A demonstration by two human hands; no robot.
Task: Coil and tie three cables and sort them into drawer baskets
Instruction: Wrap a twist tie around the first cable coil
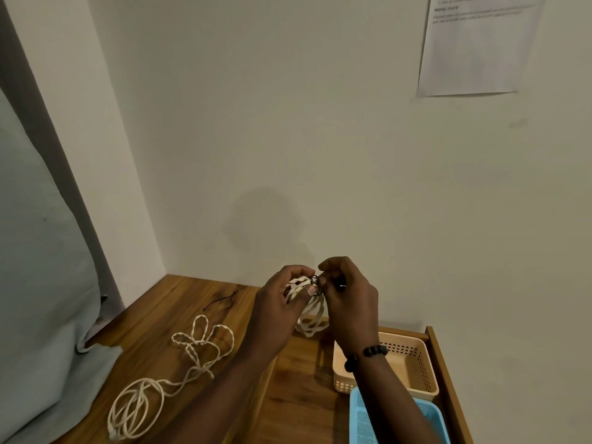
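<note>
My left hand (282,302) grips a coiled white twisted cable (309,318) held up above the open drawer. My right hand (347,293) pinches a dark tie (315,281) wrapped around the top of that coil. Two more white cables lie on the wooden top to the left: a loosely looped twisted one (205,342) and a rounder coil (134,408) near the front edge. A spare dark tie (221,301) lies on the wood near the wall. In the drawer sit a beige basket (416,363) and a blue basket (362,418).
The wooden top (166,315) meets the wall at the back and a pale blue cloth (41,315) on the left. The drawer's wooden side (448,379) runs along the right. A printed sheet (474,46) hangs on the wall above.
</note>
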